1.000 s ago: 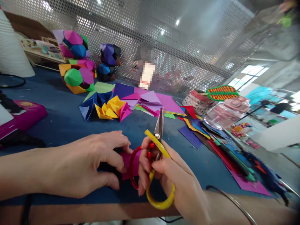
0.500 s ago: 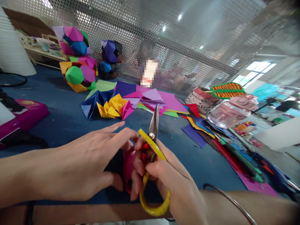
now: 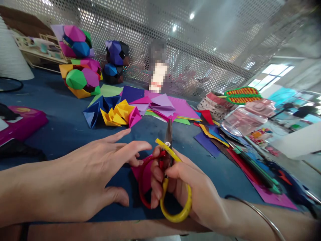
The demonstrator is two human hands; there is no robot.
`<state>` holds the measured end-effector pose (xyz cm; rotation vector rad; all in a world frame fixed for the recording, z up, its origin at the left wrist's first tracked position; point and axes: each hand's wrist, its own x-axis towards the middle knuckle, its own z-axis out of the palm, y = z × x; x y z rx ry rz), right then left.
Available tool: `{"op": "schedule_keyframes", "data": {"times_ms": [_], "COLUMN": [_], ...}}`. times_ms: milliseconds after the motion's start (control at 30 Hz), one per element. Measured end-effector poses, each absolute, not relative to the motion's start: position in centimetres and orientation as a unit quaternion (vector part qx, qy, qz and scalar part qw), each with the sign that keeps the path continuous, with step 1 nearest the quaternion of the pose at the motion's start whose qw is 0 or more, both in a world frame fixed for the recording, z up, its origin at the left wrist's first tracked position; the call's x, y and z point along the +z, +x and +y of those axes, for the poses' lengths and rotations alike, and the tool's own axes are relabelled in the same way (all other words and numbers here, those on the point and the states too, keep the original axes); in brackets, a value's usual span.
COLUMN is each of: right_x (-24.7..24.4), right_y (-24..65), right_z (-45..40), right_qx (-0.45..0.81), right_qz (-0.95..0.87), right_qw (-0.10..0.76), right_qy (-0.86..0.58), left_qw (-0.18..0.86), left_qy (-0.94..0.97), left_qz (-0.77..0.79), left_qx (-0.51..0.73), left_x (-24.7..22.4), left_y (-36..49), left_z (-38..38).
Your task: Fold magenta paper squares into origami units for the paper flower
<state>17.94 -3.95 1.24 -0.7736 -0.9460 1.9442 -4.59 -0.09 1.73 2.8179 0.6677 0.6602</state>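
Note:
Fingers of my right hand (image 3: 193,184) are wrapped round a pair of scissors (image 3: 175,214) with one yellow and one red handle; the blades point away from me and look closed. My left hand (image 3: 92,177) hovers to the left with thumb and fingers spread, holding nothing. Under the red handle lies a piece of magenta paper (image 3: 136,170) on the blue table, partly hidden by my hands. Beyond my left hand stand folded paper pieces: yellow ones (image 3: 116,115), a dark blue one (image 3: 92,112) and a magenta one (image 3: 134,117).
Coloured paper sheets (image 3: 183,105) lie at the back, near paper balls (image 3: 82,80) stacked by the perforated metal screen (image 3: 135,30). On the right are paper strips, a green-and-black cutter (image 3: 258,170) and a clear plastic box (image 3: 238,120). A magenta device (image 3: 27,124) sits at left.
My right hand and the scissors have shifted slightly right, away from my left hand. More of the magenta paper shows between them. The left fingers have come off the scissors area.

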Motion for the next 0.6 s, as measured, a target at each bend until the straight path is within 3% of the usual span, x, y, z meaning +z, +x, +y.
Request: {"op": "schedule_keyframes", "data": {"times_ms": [300,600], "right_x": [1.6,2.5], "right_y": [19.0,22.2], "right_z": [-1.4,0.7], "right_qx": [0.804,0.763], "right_qz": [-0.432,-0.473], "right_qw": [0.298,0.294], "right_qy": [-0.280,-0.329], "left_qw": [0.062,0.078], "left_qy": [0.939,0.944], "left_qz": [0.272,0.248], "left_qx": [0.200,0.203], "left_x": [1.1,1.3], "left_y": [-4.9,-4.6], "left_z": [-0.2,-0.2]}}
